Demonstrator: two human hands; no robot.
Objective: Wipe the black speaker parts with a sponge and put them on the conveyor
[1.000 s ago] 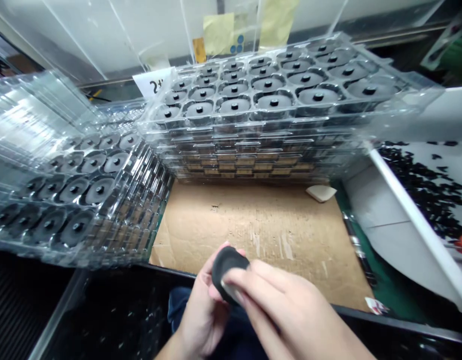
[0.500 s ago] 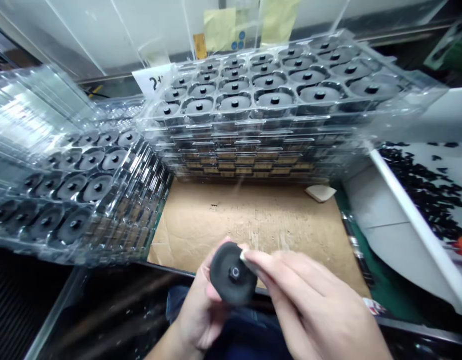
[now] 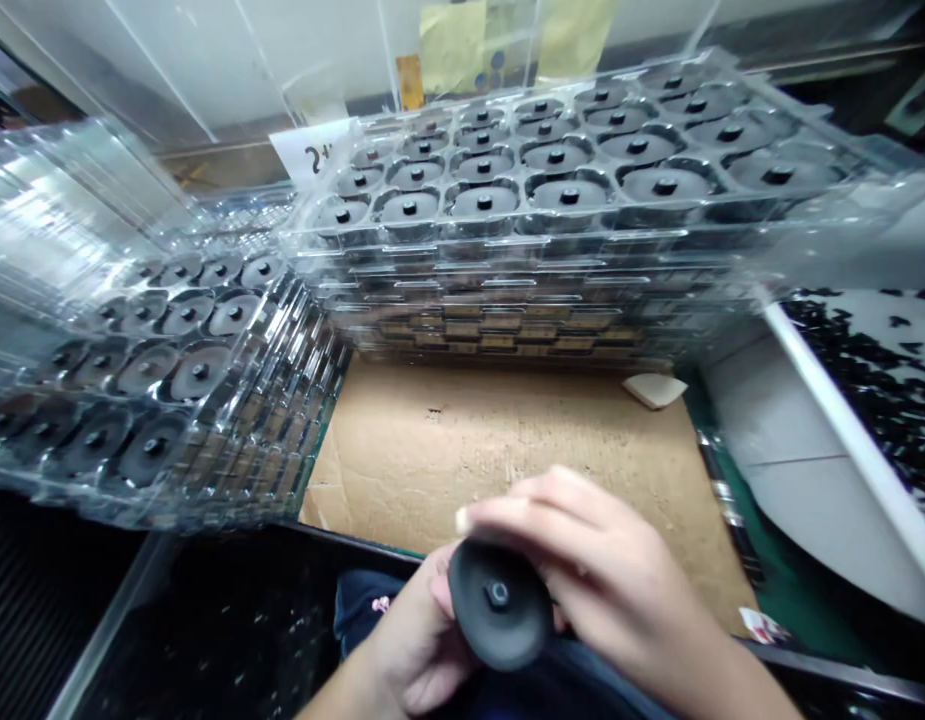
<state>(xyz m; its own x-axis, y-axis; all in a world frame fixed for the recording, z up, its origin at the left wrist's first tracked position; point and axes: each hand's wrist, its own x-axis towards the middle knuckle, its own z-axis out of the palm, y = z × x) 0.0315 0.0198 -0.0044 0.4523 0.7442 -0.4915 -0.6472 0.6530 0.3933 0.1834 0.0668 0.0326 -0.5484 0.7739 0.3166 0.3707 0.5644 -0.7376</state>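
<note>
My left hand (image 3: 432, 640) is closed on a round black disc (image 3: 523, 625), gripping its left edge. A short post with a bright ring at its tip stands in the middle of the disc, which faces me at a tilt. My right hand (image 3: 597, 560) reaches across the disc's top and right edge, its fingers bent and slightly blurred. At its fingertips a small white piece (image 3: 463, 520) sticks out; the rest is hidden by the fingers. Both hands are over the front edge of a cardboard sheet (image 3: 402, 450).
Stacked clear trays of similar discs stand at the back (image 3: 484, 240) and left (image 3: 229, 390). A folded off-white piece (image 3: 655, 390) lies on the cardboard. On the right, a white bin (image 3: 829, 400) borders many small black parts (image 3: 874, 370). A pen-like object (image 3: 728, 505) lies beside the cardboard.
The disc and my left hand have shifted right and down, and the disc is tilted more. My right hand has moved over the disc's top edge, carrying the white piece leftward.
</note>
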